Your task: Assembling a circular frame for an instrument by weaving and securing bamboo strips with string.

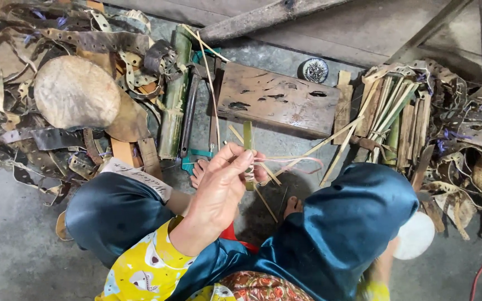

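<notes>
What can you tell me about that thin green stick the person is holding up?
The green bamboo strip is a narrow, flat sliver, upright, its top standing above the fingers and its lower end showing below them. The left hand pinches it near the middle, where pale thread seems wound round it. It hangs before a worn wooden block.

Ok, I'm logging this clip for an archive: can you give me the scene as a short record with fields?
Setting: person seated on a concrete floor, knees apart
Left hand: left hand raised, fingers pinching a green bamboo strip with thin pale binding strand
Right hand: mostly hidden beside the knee, near a white round object
In front: worn wooden block, bamboo stalk
Sides: heaps of punched strap offcuts, bundle of split bamboo
</notes>
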